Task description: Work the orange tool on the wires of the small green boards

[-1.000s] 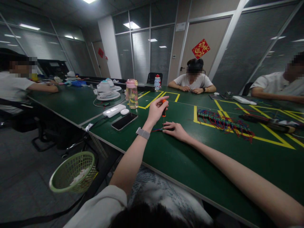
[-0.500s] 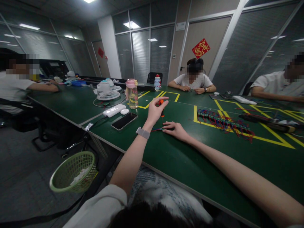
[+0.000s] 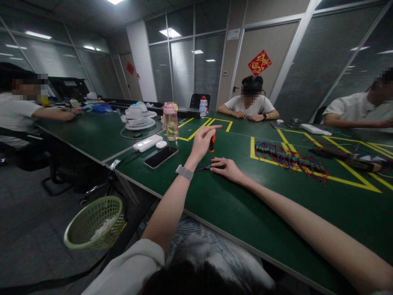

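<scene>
My left hand (image 3: 202,142), a watch on its wrist, grips the orange and black handle of a screwdriver (image 3: 212,142). Its index finger stretches out over the top of the handle. The shaft points straight down, and its tip meets a small part with red and blue wires (image 3: 206,167) lying on the green table (image 3: 196,192). From the other side my right hand (image 3: 227,169) pinches that small part at its right end, fingers closed and low to the table. Finer detail of the part is too small to make out.
A phone (image 3: 161,157), a white power strip (image 3: 147,143) and a pink-lidded bottle (image 3: 170,121) stand left of my hands. To the right lies a row of wired boards (image 3: 290,157) inside yellow tape. A green basket (image 3: 94,223) is below the table edge. Other people sit around.
My left fingers have shifted slightly on the screwdriver, and its handle now stands a little further right and more upright. The right hand has stayed in place.
</scene>
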Action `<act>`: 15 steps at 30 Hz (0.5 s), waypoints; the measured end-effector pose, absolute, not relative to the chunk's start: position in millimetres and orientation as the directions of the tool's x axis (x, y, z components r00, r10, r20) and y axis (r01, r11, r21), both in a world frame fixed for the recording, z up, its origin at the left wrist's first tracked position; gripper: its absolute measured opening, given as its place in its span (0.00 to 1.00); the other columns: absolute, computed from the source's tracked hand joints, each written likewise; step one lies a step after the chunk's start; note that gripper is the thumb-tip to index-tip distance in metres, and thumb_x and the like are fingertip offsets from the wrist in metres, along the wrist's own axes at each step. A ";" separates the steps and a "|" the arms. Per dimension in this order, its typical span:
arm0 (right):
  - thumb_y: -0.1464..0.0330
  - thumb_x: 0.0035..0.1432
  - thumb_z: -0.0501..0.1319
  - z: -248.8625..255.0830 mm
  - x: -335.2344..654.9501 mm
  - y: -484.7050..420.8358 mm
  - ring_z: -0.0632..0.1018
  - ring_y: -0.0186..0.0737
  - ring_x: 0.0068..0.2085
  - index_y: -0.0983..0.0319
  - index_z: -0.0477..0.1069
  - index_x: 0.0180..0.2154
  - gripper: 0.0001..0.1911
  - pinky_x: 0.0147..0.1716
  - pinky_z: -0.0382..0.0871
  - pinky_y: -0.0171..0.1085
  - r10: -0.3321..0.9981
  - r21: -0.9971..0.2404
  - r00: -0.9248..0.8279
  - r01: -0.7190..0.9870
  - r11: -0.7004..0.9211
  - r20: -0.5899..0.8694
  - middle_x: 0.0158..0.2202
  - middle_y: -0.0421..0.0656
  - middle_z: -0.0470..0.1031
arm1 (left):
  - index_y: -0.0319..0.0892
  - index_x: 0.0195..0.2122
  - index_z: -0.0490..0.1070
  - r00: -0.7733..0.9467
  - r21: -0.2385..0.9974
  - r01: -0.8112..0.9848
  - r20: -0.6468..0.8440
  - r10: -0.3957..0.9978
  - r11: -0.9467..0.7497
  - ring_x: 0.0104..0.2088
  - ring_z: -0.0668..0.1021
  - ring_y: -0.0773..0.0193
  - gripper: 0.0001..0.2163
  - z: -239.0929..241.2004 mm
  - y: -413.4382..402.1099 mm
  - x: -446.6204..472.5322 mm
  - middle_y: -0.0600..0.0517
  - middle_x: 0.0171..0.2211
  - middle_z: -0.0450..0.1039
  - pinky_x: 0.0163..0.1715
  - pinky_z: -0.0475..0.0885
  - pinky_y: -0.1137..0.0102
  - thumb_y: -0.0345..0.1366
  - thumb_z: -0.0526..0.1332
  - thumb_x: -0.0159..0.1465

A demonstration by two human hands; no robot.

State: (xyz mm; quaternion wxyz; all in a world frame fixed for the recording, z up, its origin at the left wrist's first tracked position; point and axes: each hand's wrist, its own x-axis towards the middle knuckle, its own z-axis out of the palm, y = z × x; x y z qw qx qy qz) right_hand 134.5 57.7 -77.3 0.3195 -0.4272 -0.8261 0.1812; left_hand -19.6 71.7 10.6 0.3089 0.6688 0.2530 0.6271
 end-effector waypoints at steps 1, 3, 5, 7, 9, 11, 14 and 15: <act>0.61 0.53 0.62 -77.5 134.5 58.0 0.70 0.50 0.56 0.57 0.78 0.38 0.12 0.59 0.53 0.54 0.821 -0.568 -0.433 0.592 0.571 0.373 0.48 0.46 0.75 | 0.42 0.42 0.75 0.117 0.754 -0.097 0.657 0.745 -0.650 0.39 0.76 0.65 0.12 10.5 72.0 -19.1 0.48 0.40 0.74 0.38 0.71 0.71 0.35 0.53 0.63; 0.61 0.53 0.62 -77.7 134.6 58.3 0.70 0.50 0.56 0.56 0.78 0.38 0.12 0.59 0.52 0.54 0.819 -0.565 -0.434 0.593 0.573 0.375 0.49 0.46 0.75 | 0.41 0.47 0.72 0.163 0.792 -0.168 0.610 0.775 -0.587 0.36 0.77 0.66 0.14 9.8 72.4 -17.9 0.48 0.40 0.74 0.36 0.72 0.70 0.35 0.52 0.64; 0.62 0.53 0.62 -77.6 134.6 58.3 0.70 0.50 0.55 0.56 0.79 0.38 0.11 0.59 0.54 0.54 0.819 -0.574 -0.433 0.585 0.572 0.375 0.48 0.45 0.75 | 0.41 0.47 0.71 0.155 0.802 -0.148 0.597 0.787 -0.579 0.33 0.77 0.67 0.14 9.1 72.2 -17.4 0.48 0.38 0.75 0.34 0.73 0.71 0.36 0.56 0.62; 0.62 0.52 0.63 -77.6 134.8 58.2 0.70 0.50 0.55 0.55 0.79 0.38 0.11 0.58 0.55 0.53 0.821 -0.585 -0.430 0.577 0.570 0.376 0.48 0.45 0.75 | 0.41 0.44 0.73 0.112 0.777 -0.053 0.629 0.769 -0.628 0.32 0.76 0.67 0.13 9.0 71.7 -18.4 0.49 0.36 0.75 0.33 0.72 0.72 0.37 0.61 0.59; 0.62 0.52 0.63 -77.6 134.9 58.3 0.70 0.50 0.55 0.56 0.79 0.38 0.11 0.58 0.55 0.54 0.820 -0.586 -0.431 0.575 0.571 0.377 0.48 0.45 0.75 | 0.41 0.41 0.75 0.072 0.730 0.035 0.679 0.731 -0.682 0.34 0.75 0.66 0.12 9.6 71.6 -20.1 0.49 0.37 0.74 0.35 0.71 0.72 0.38 0.61 0.58; 0.62 0.52 0.62 -77.6 135.0 58.5 0.70 0.51 0.55 0.56 0.78 0.38 0.11 0.58 0.54 0.54 0.818 -0.583 -0.435 0.575 0.574 0.377 0.48 0.45 0.75 | 0.42 0.40 0.76 0.066 0.705 0.046 0.705 0.706 -0.708 0.39 0.75 0.65 0.10 10.8 71.7 -21.4 0.48 0.41 0.74 0.39 0.70 0.72 0.37 0.58 0.60; 0.62 0.52 0.63 -77.2 134.9 58.4 0.70 0.51 0.55 0.55 0.78 0.38 0.11 0.59 0.52 0.55 0.817 -0.584 -0.436 0.573 0.575 0.378 0.48 0.45 0.75 | 0.42 0.42 0.75 0.139 0.764 -0.083 0.644 0.752 -0.639 0.38 0.76 0.66 0.14 12.3 71.4 -21.3 0.48 0.43 0.74 0.36 0.72 0.72 0.34 0.51 0.63; 0.62 0.52 0.63 -77.0 134.8 58.2 0.70 0.51 0.55 0.55 0.78 0.38 0.11 0.59 0.52 0.55 0.818 -0.585 -0.434 0.573 0.575 0.379 0.48 0.44 0.75 | 0.41 0.43 0.74 0.168 0.786 -0.124 0.618 0.768 -0.605 0.35 0.76 0.67 0.14 12.6 71.0 -20.9 0.47 0.41 0.74 0.33 0.72 0.73 0.34 0.50 0.64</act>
